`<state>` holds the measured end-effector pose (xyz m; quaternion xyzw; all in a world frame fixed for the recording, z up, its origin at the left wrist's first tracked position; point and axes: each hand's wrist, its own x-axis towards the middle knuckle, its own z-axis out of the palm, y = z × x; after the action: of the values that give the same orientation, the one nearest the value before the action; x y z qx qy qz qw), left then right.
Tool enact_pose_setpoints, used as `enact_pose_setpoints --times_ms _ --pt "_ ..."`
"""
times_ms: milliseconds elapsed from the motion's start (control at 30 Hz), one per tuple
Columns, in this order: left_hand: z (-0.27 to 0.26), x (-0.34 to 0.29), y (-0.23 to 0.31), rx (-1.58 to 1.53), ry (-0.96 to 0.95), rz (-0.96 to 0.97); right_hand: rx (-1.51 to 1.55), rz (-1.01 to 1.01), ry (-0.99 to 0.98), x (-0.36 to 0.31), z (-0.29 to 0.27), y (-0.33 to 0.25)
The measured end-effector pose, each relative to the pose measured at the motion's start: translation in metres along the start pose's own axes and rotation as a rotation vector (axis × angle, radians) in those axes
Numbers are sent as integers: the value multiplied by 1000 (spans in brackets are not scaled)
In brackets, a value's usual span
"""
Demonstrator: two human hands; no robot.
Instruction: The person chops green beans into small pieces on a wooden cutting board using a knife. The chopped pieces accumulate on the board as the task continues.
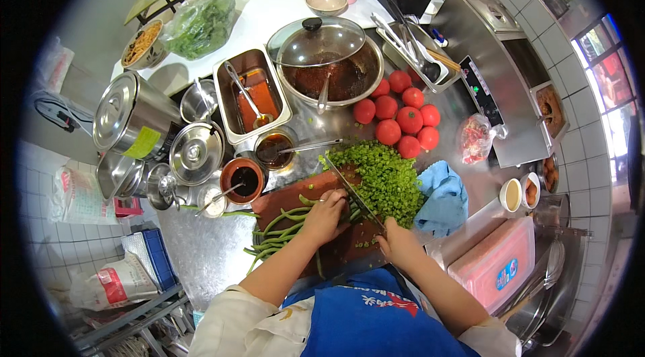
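Note:
My right hand (396,239) is closed round the handle of a kitchen knife (353,190), whose blade slants up and left across a reddish-brown cutting board (285,200). Just left of the blade, my left hand (325,217) presses down on a bunch of long green beans (279,231), fingers curled over them. The beans stretch out leftward past the board's edge. On the blade's far side lies a big heap of chopped green pieces (384,179). A few small bits are scattered on the board near my right hand.
Several tomatoes (409,119) sit beyond the heap, with a blue cloth (442,199) to its right. Behind the board stand a bowl of dark sauce (243,181), a steel tray of red oil (254,92) and a large glass-lidded pan (373,87). A pink-filled plastic box (494,266) lies at right.

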<state>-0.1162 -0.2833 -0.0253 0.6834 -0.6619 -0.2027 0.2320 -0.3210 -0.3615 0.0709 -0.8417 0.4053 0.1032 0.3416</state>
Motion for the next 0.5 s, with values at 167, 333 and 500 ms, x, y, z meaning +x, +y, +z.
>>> enact_pose_setpoints --times_ms 167,333,500 --pt "-2 -3 3 -1 25 -31 -35 70 -70 -27 -20 -16" --pt "-2 3 4 1 -26 -8 43 34 12 5 12 5" --pt "0 -6 0 9 65 7 -1 1 -76 -28 -32 -17"
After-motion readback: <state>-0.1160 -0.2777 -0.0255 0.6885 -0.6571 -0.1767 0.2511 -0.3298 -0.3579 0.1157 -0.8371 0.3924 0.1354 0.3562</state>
